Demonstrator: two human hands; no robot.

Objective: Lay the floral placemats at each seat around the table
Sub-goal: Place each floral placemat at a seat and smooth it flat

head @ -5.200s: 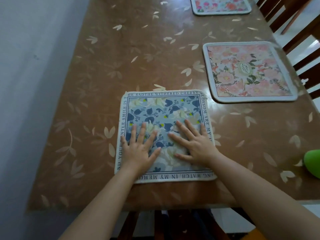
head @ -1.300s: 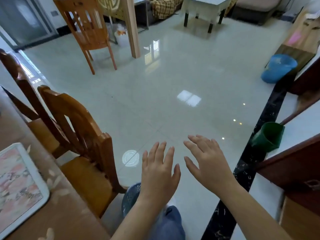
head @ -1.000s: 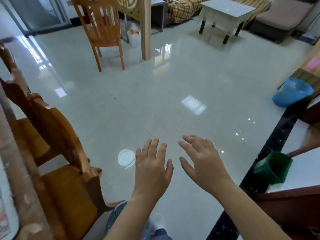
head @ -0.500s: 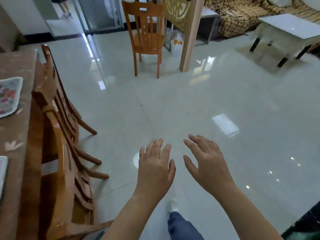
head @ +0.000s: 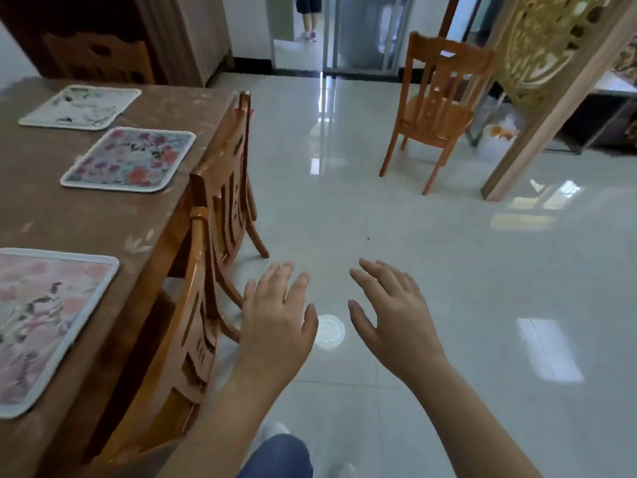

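Note:
Three floral placemats lie along the right side of the brown table: a pink one nearest me, a purple and red one in the middle, and a pale one at the far end. My left hand and my right hand float palm down over the floor, right of the table. Both hold nothing, fingers spread. The blue placemat is out of view.
Two wooden chairs are tucked against the table's right side. A third chair stands alone on the glossy tiled floor by a carved wooden screen. A person's legs show in the far doorway.
After pressing the blue placemat flat, my hands lifted off it. My view swung away across the room and is swinging back left, so the table and three mats have come into sight.

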